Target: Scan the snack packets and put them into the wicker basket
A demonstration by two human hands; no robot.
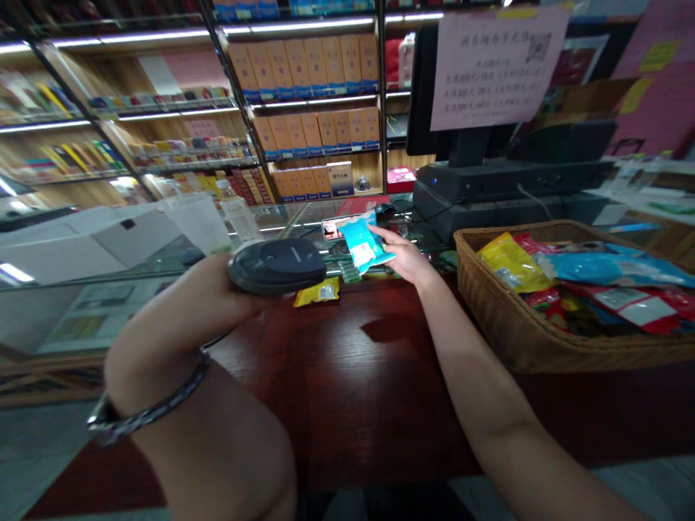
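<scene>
My left hand [214, 286] is wrapped round a dark handheld barcode scanner [279, 264], whose head points right over the counter; its handle is hidden by the hand. To the right of it, my right hand [406, 259] grips a bright blue snack bag [363, 242] by its right side. The bag is tilted and held up in front of the scanner. A yellow snack packet [318, 292] lies on the dark red wooden counter [337, 405] just below the scanner. Behind the blue bag, a phone [331, 229] is partly covered.
A wicker basket [489, 318] full of colourful snack bags stands at the right. Behind it is a cash register monitor [423, 94] with a pink notice [496, 69]. White boxes [114, 242], a plastic jug [195, 221] and a bottle [239, 213] stand at the left. Stocked shelves line the back.
</scene>
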